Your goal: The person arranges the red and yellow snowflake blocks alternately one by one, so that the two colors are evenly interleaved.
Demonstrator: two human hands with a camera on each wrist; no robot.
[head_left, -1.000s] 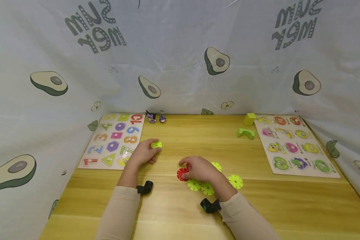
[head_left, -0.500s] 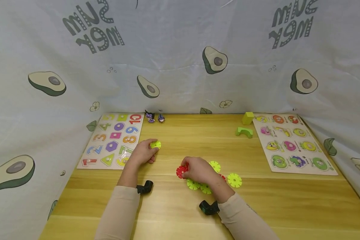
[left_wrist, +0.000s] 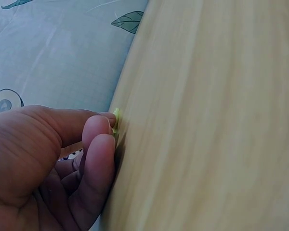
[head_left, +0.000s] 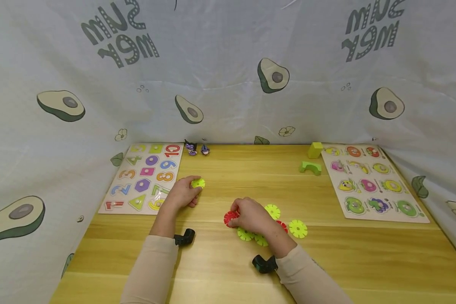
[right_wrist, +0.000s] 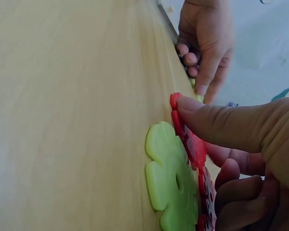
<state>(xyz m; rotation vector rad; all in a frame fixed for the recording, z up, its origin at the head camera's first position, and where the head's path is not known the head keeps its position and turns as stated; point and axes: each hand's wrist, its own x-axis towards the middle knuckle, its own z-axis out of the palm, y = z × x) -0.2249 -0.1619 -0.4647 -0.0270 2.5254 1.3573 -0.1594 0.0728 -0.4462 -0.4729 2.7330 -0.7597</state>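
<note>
My left hand (head_left: 182, 193) pinches a yellow-green notched plastic disc (head_left: 199, 183) between thumb and fingers, low over the wooden table. In the left wrist view only a thin edge of that disc (left_wrist: 116, 115) shows past the fingertips. To the right, my right hand (head_left: 251, 214) grips a red notched disc (head_left: 230, 218), the thumb lying on its face in the right wrist view. Beside it are a yellow-green disc (right_wrist: 171, 178) and a second red disc (right_wrist: 208, 197). Several more yellow-green discs, such as one disc (head_left: 298, 229), lie around the right wrist, some partly hidden under it.
A number puzzle board (head_left: 142, 179) lies at the left, a fruit puzzle board (head_left: 372, 183) at the right. Near the back stand two small purple figures (head_left: 191, 148), a yellow-green block (head_left: 315, 150) and a green arch block (head_left: 310, 168). A printed curtain (head_left: 228, 84) surrounds the table.
My right hand's fingers have closed from a spread pose onto the red disc. Another red disc now shows beside the right wrist. The left hand holds its disc in nearly the same place.
</note>
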